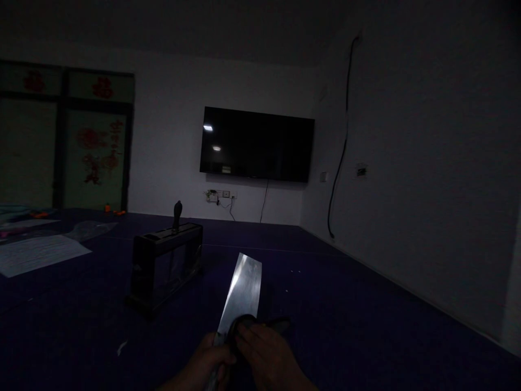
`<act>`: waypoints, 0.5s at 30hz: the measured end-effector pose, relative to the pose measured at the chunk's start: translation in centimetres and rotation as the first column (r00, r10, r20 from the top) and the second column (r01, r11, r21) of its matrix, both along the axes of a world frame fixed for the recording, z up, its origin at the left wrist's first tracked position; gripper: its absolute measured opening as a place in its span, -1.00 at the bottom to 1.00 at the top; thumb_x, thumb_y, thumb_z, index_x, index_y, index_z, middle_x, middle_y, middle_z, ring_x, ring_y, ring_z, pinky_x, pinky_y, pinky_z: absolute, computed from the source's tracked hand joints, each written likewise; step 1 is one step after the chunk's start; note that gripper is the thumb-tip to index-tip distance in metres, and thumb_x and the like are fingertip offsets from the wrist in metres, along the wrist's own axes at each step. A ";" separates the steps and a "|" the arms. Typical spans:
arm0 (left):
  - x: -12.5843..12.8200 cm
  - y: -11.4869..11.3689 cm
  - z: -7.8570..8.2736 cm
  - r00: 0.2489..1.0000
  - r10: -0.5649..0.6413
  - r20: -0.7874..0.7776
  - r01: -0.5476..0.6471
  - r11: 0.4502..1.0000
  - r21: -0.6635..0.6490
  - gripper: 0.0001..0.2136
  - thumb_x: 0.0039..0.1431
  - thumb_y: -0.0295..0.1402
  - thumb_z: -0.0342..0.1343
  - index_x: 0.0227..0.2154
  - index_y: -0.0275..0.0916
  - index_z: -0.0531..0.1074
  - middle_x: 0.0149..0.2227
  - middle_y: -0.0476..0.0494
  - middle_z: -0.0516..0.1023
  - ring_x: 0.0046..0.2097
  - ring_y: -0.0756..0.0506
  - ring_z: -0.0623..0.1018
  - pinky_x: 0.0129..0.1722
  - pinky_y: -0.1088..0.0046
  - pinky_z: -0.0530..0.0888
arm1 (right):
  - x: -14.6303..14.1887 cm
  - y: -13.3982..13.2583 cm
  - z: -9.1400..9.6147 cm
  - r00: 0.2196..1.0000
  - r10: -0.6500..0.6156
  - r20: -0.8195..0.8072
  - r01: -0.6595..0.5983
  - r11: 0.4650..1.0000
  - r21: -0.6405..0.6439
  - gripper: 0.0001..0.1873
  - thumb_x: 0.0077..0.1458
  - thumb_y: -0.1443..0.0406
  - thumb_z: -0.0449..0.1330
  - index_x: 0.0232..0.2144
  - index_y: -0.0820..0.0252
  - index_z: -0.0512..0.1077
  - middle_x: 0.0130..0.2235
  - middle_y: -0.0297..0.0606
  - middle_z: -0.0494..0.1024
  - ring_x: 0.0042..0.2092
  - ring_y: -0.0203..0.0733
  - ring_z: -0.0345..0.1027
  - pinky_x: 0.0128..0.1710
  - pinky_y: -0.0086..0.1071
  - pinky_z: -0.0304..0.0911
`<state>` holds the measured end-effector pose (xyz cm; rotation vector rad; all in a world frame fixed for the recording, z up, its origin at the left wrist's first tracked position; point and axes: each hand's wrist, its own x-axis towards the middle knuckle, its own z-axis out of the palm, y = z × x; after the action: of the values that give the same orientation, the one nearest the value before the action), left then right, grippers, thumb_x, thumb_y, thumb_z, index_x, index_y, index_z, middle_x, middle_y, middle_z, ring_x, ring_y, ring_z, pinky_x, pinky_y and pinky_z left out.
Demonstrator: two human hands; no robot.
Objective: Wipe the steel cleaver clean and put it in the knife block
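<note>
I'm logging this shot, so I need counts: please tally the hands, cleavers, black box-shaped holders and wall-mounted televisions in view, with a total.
Hands: 2 (left hand, right hand)
Cleaver: 1
Black box-shaped holder: 1
Wall-mounted television: 1
Total: 5

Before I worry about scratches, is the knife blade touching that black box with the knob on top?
Apart. The head view shows a strip of purple surface between the knife blade and the black box.
</note>
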<state>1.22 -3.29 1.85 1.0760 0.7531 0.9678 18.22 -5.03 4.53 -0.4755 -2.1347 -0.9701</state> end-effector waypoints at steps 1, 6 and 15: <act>0.2 0.2 -0.3 1.000 0.016 0.007 -0.016 1.000 0.006 -0.74 -0.26 -0.29 0.16 -0.80 -0.19 0.17 -0.88 0.08 0.13 -0.81 0.07 0.16 -0.77 0.56 -0.01 | 0.0 -0.1 0.1 1.000 -0.009 0.010 0.010 1.000 -0.014 -0.61 0.22 0.43 -0.14 -0.05 0.26 0.41 -0.09 -0.17 0.56 -0.11 -0.21 0.44 -0.15 -0.35 0.41; 0.5 0.1 -0.2 1.000 -0.004 0.009 0.004 1.000 0.010 -0.73 -0.25 -0.28 0.19 -0.76 -0.19 0.18 -0.87 0.13 0.12 -0.80 0.08 0.15 -0.75 0.57 0.03 | 0.2 -0.1 0.5 0.996 -0.001 0.093 0.005 0.999 -0.049 -0.64 0.26 0.35 -0.10 0.00 0.26 0.37 -0.02 -0.15 0.50 -0.01 -0.23 0.38 -0.08 -0.37 0.37; -1.0 -1.1 1.4 0.993 -0.109 -0.051 0.110 0.994 0.021 -0.73 0.19 -0.21 0.04 -0.53 -0.29 0.33 -0.65 0.15 0.29 -0.66 0.13 0.26 -0.64 0.61 0.25 | -0.1 -0.5 1.6 0.996 0.024 0.086 -0.024 1.000 0.000 -0.63 0.30 0.36 -0.15 -0.10 0.28 0.44 -0.07 -0.23 0.54 -0.03 -0.25 0.39 -0.07 -0.40 0.36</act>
<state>0.22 -4.34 3.29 1.1538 0.7175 0.8608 18.13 -5.50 6.12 -0.4134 -2.2116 -0.9938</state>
